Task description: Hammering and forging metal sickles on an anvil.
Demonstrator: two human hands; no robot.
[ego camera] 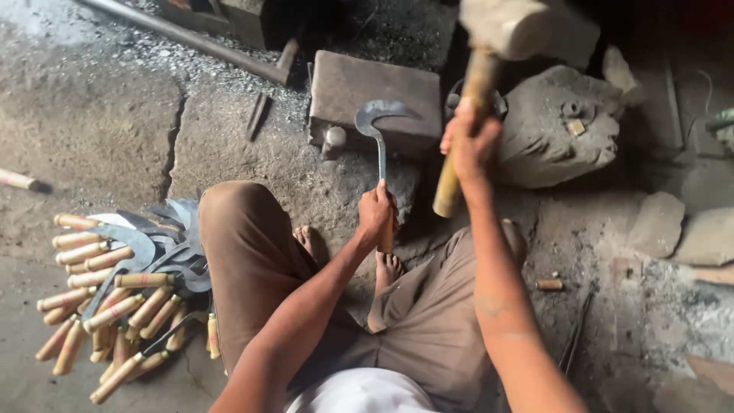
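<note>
My left hand (376, 211) grips the wooden handle of a sickle (380, 130), whose curved dark blade rests on a flat metal anvil block (359, 86) in front of me. My right hand (470, 144) is closed around the wooden shaft of a hammer (497, 34), raised above and to the right of the blade. I sit cross-legged on the ground in brown trousers, bare feet below the sickle.
A pile of several finished sickles with wooden handles (115, 294) lies at my left. A rough stone block (562, 126) sits right of the anvil. A long metal rod (191, 38) crosses the far ground. Stones (657, 222) and scraps lie at right.
</note>
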